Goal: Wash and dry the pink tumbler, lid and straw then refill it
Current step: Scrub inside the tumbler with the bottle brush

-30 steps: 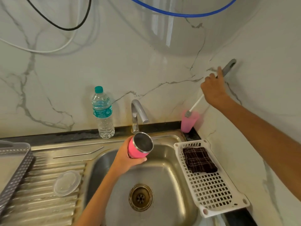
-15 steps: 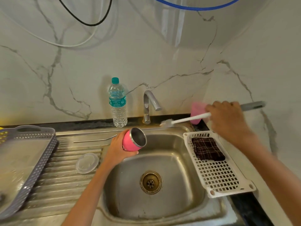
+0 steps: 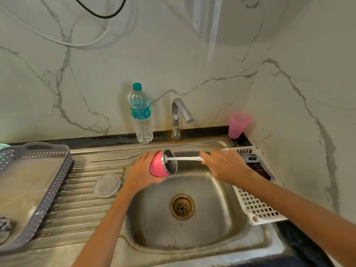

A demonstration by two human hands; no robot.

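My left hand [image 3: 141, 170] grips the pink tumbler [image 3: 159, 167] over the left side of the steel sink [image 3: 227, 224], tipped on its side with its steel mouth facing right. My right hand [image 3: 224, 165] holds the white bottle brush [image 3: 185, 158] by its handle; the bristle head sits just inside the tumbler's mouth. The clear lid [image 3: 107, 185] lies flat on the ribbed draining board. The metal straw [image 3: 116, 158] lies along the board's back edge.
A water bottle [image 3: 141, 114] and the tap [image 3: 178, 116] stand behind the sink, with no water running. A pink cup [image 3: 238, 125] stands in the corner. A white rack [image 3: 256, 205] holding a dark cloth sits right; a grey basket [image 3: 48, 189] sits left.
My right hand took the brush out of the pink cup, swung it down and left, and put its head into the tumbler. The tumbler tipped further onto its side.
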